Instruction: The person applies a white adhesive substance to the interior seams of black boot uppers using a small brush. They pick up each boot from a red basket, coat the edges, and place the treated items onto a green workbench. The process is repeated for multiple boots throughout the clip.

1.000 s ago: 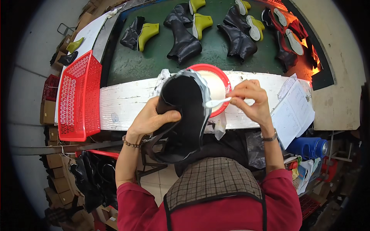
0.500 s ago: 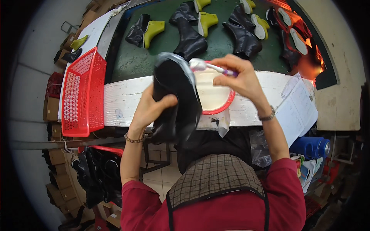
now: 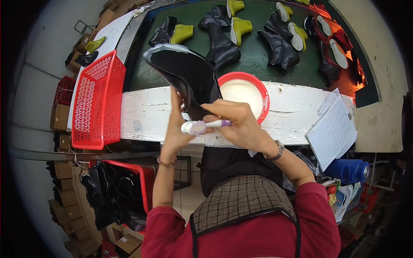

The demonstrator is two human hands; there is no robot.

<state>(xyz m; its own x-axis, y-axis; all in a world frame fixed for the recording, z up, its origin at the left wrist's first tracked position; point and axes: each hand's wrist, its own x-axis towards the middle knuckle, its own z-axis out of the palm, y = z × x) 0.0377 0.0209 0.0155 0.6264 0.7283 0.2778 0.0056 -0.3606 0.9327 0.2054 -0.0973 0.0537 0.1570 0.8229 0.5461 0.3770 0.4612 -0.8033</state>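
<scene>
Item: one black boot upper [image 3: 189,71], open-mouthed, pale along its far edge, tilted above the near bench, its lower end at the hands.
Left hand [image 3: 174,131]: raised against the lower end of the upper, partly open; the brush crosses in front of it, and how firmly it grips cannot be told.
Right hand [image 3: 241,122]: fingers curled round a white-and-purple brush [image 3: 198,127], bristles coated in white; its fingertips also meet the lower edge of the upper.
In the way: the upper itself — it covers part of the white board [image 3: 146,107] and of the green surface [image 3: 142,75] beyond, and overlaps the left side of the red bowl [image 3: 266,95], which holds a cream-white substance [image 3: 242,96].
Beyond, on the green surface: black boots [image 3: 282,47] in rows, paired with yellow-green wedge soles [image 3: 241,30]; at far right, red-lit footwear with white soles [image 3: 338,53], beside an orange glow [image 3: 360,75].
Left: a slatted red basket [image 3: 95,103], standing well apart from the hands.
Lower left: a second red basket [image 3: 147,182] heaped with black footwear [image 3: 114,193]; cardboard boxes [image 3: 64,189] stacked beyond.
Right: handwritten papers [image 3: 331,129] overhanging the board — a blue flask [image 3: 346,170] just below.
</scene>
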